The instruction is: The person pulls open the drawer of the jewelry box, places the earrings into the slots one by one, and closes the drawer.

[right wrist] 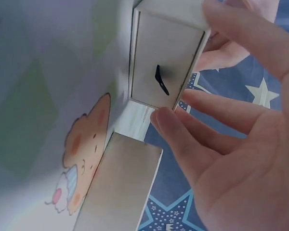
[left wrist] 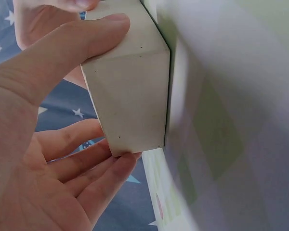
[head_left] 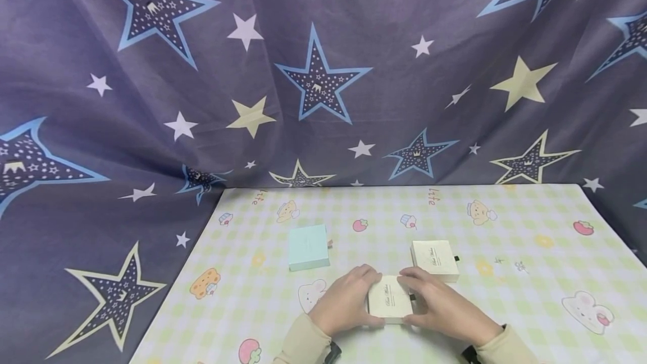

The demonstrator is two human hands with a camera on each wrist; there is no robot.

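Observation:
A small cream drawer box point(head_left: 388, 299) with script lettering sits near the table's front edge, gripped from both sides. My left hand point(head_left: 368, 296) holds its left end, with the thumb point(left wrist: 103, 30) over one long edge and the fingers point(left wrist: 116, 166) against the opposite one. My right hand point(head_left: 413, 300) holds the right end, where a black pull tab point(right wrist: 161, 80) shows on the drawer face point(right wrist: 164, 67). There the thumb point(right wrist: 231, 24) lies along one edge and a fingertip point(right wrist: 164, 119) touches the other corner.
A second cream box point(head_left: 434, 259) lies just behind my right hand, also seen in the right wrist view point(right wrist: 120, 190). A teal box point(head_left: 308, 246) lies further back on the left. The checked tablecloth point(head_left: 531, 274) covers the table, and a star-printed curtain point(head_left: 323, 72) hangs behind.

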